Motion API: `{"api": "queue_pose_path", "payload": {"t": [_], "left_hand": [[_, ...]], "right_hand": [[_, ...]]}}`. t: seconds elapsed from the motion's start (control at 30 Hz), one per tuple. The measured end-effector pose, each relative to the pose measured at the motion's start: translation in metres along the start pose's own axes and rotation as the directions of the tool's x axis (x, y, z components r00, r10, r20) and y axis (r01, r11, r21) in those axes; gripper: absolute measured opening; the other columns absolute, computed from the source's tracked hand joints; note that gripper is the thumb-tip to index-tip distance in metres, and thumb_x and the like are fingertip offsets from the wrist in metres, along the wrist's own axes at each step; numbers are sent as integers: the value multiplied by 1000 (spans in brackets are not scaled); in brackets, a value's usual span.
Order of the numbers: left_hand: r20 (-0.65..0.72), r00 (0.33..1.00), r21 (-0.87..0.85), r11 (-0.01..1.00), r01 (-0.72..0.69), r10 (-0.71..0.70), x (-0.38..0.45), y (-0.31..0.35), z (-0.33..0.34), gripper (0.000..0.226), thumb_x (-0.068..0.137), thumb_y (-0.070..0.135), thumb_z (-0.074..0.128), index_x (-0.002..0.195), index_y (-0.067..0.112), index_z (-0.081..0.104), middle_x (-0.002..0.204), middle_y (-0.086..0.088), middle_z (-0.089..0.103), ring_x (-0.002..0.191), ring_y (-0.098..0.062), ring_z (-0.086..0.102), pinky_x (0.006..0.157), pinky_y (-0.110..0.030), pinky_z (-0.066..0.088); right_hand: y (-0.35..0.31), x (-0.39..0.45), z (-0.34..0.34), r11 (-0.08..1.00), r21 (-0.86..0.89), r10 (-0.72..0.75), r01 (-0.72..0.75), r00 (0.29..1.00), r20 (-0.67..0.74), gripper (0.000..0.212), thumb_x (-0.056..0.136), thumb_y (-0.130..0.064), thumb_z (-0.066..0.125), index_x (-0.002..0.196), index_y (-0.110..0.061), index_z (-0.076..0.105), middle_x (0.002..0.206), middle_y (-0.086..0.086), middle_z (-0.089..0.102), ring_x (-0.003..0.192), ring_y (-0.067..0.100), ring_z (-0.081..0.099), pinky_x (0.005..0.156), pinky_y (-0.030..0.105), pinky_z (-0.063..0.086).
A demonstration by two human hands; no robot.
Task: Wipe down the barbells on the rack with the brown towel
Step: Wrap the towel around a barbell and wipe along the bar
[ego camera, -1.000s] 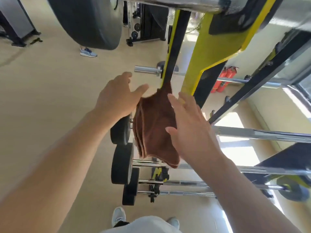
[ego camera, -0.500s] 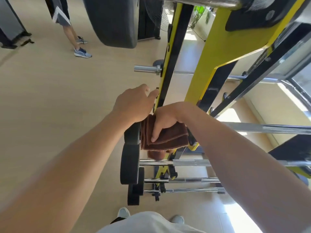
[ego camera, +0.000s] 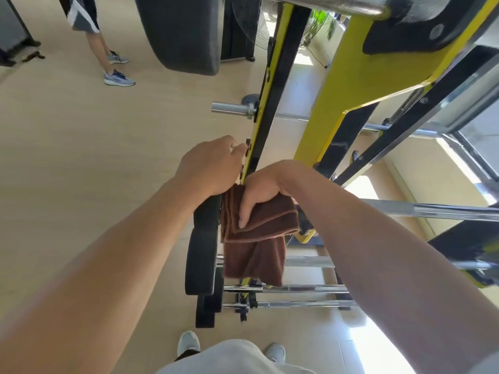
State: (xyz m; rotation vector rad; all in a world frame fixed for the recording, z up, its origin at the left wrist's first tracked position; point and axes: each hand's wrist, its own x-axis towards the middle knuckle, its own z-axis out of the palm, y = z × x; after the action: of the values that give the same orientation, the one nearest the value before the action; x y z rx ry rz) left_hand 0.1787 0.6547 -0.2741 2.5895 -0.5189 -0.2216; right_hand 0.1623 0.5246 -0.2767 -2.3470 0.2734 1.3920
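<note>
Gripping brown towel [ego camera: 259, 225] with right hand [ego camera: 259, 190], left hand [ego camera: 208, 166] curled, hold unclear, pale wood floor [ego camera: 81, 157]

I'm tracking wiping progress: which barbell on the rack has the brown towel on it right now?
The barbell under the right hand, which grips the folded brown towel over its left end. The two lower barbells and the upper bar are bare.

We look down on a pale beige wood-grain floor [ego camera: 81, 157]. Bright sunlight falls in patches on the floor at lower right [ego camera: 359, 344]. A cream wall [ego camera: 432, 179] rises on the right beside a metal-framed window [ego camera: 480, 136]. A black standing fan [ego camera: 248, 20] sits at the far end, with green plant leaves [ego camera: 322, 17] nearby.
</note>
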Motion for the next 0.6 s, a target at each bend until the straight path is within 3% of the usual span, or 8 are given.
{"api": "queue_pose_path", "payload": {"t": [0.07,0.13,0.17,0.23,0.27,0.33,0.5,0.6], "left_hand": [[0,1000,-5,1000,4,-4,1,-1,0,50,106,48,25,142,22,48,139,-5,58,120,-25,55,85,-33,36],[21,1000,1,1000,0,0,3,-1,0,49,107,47,25,142,22,48,141,-5,56,123,-26,54,88,-35,37],[34,999,-1,1000,7,-7,3,0,0,49,107,46,25,142,22,48,142,-4,56,124,-27,53,90,-36,38],[54,998,-9,1000,15,-15,4,1,-1,48,107,45,26,142,21,48,141,-5,56,123,-26,53,90,-35,37],[62,998,9,1000,3,-3,4,3,-2,46,107,43,26,141,20,49,140,-5,56,122,-26,53,89,-35,37],[88,996,85,996,-27,19,3,5,-5,43,108,36,28,141,18,48,140,-6,55,122,-26,53,90,-35,38],[209,978,168,985,-49,13,9,5,-6,43,109,30,27,146,19,46,150,-3,46,134,-25,45,106,-38,35],[299,953,225,974,-27,-42,19,0,-5,45,107,37,31,147,21,46,154,-4,44,137,-27,43,110,-39,35]], "right_hand": [[-1,-1,-1,1000,-15,-9,8,999,-38,47,72,-33,88,109,-8,74,101,12,76,89,33,75,86,47,60],[0,-3,14,982,-188,-86,31,953,-292,43,74,-41,81,105,-12,72,92,3,71,83,26,69,80,39,59],[1,-4,26,956,-294,-143,1,875,-462,37,77,-42,75,103,-16,68,86,0,66,78,24,64,74,36,54],[7,-4,56,907,-411,-279,-94,597,-752,24,84,-36,63,103,-22,61,78,-1,60,69,26,54,66,34,40],[9,-2,69,890,-435,-331,-137,462,-823,20,85,-31,62,103,-23,58,77,0,61,67,27,54,65,35,36],[12,6,83,878,-442,-377,-183,302,-876,20,85,-21,64,103,-21,56,77,1,65,67,28,60,63,35,31],[16,7,84,878,-456,-405,-144,281,-870,18,84,-16,66,95,-18,53,74,2,60,64,27,56,62,37,32],[26,-4,90,870,-483,-429,-102,328,-842,27,92,-16,49,119,-16,55,92,5,63,84,30,61,78,42,44]]}}
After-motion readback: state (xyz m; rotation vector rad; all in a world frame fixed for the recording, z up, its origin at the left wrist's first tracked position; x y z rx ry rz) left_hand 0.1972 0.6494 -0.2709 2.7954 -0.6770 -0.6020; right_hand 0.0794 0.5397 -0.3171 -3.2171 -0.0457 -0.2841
